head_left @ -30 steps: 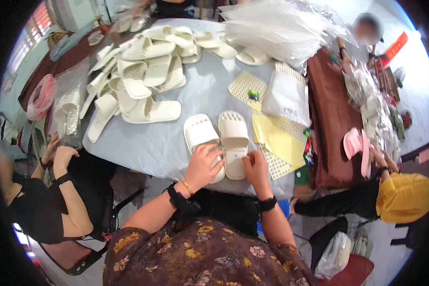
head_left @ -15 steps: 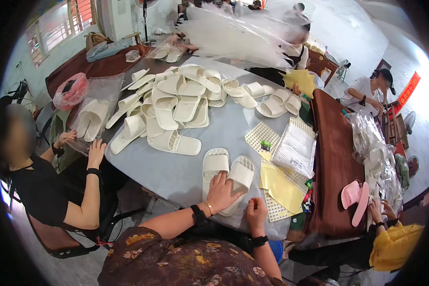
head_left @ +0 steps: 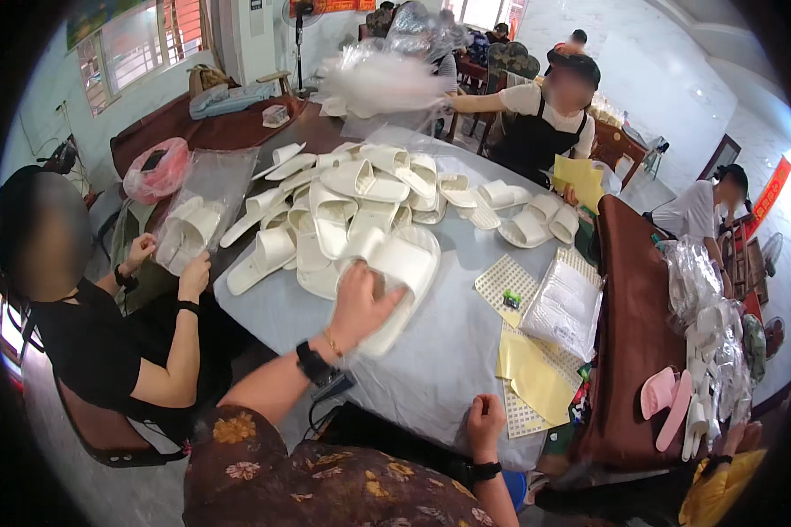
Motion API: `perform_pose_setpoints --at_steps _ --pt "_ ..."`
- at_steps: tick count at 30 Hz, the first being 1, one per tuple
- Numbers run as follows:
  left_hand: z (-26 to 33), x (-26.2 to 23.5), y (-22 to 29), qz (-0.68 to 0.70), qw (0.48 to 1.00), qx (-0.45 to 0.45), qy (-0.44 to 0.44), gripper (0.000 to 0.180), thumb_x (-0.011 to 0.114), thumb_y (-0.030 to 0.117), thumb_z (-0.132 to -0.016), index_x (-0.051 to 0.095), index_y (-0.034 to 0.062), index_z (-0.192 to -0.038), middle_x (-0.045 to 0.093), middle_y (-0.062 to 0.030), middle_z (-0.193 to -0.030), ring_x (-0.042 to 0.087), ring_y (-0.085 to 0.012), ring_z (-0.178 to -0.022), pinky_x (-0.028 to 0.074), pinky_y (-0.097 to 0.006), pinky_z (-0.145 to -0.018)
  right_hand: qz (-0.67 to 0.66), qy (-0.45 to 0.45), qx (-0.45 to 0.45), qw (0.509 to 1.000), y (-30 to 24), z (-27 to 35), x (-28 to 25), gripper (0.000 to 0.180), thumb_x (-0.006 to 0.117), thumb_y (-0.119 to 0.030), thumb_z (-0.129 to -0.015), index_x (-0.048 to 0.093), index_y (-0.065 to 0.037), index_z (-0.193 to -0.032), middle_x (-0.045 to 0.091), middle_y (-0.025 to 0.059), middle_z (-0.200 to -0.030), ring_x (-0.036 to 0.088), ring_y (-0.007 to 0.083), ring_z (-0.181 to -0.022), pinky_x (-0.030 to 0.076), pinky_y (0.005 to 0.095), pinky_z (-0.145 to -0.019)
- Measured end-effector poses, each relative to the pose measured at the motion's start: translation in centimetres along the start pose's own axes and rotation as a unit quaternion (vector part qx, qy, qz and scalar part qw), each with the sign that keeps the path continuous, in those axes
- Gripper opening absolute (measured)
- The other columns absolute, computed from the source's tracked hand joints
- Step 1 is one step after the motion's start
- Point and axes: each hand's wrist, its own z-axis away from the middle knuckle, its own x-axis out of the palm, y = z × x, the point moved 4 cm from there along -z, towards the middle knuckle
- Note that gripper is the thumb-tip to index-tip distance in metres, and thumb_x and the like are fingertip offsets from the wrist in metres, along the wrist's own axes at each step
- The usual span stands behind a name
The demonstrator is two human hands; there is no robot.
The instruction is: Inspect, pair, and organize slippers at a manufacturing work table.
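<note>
We've got a pair of cream slippers (head_left: 394,279) stacked together, tilted up off the grey table (head_left: 439,351) at its near side, soles facing us, toes pointing up toward the big slipper pile (head_left: 360,198) just beyond them.

Bright, even daylight from the barred window (head_left: 141,44) at upper left, with soft, faint shadows across the grey table (head_left: 448,342) below and to the right of it. Strong fisheye bending and black vignetting toward the rim; faces blurred, glare on the clear plastic bags (head_left: 387,79) right of the window.
</note>
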Motion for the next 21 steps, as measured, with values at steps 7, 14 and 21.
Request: perform_pose_setpoints --at_steps 7,14,21 --pt "-13.8 -6.3 -1.3 -0.117 0.960 0.102 0.232 0.047 0.070 0.035 -0.084 0.062 -0.0101 -0.091 0.057 -0.0294 -0.109 0.053 -0.0455 -0.106 0.043 -0.053 -0.093 0.005 0.008 -0.009 1.000 -0.2 0.2 -0.1 0.008 0.067 -0.010 -0.090 0.066 -0.002 -0.090 0.066 0.0141 -0.076 0.066 0.0276 -0.066 0.051 0.0375 -0.061" --pt "-10.8 -5.1 0.0 0.684 0.719 -0.112 -0.055 0.038 0.054 0.024 -0.100 0.060 -0.0035 -0.126 0.067 -0.0149 -0.122 0.066 -0.0214 -0.108 0.052 -0.036 -0.096 -0.001 0.016 0.001 1.000 -0.7 0.1 0.1 0.008 0.065 -0.008 -0.090 0.065 -0.001 -0.087 0.065 0.0127 -0.073 0.064 0.0231 -0.063 0.051 0.0344 -0.060" --pt "-1.1 -1.0 -0.6 0.737 0.656 -0.158 -0.046 0.040 0.049 0.024 -0.102 0.057 -0.0031 -0.131 0.068 -0.0154 -0.119 0.071 -0.0242 -0.099 0.061 -0.033 -0.078 0.031 0.012 -0.006 0.999 -0.4 0.3 0.1 0.008 0.066 -0.010 -0.090 0.066 -0.002 -0.089 0.066 0.0149 -0.078 0.066 0.0306 -0.066 0.052 0.0382 -0.061"
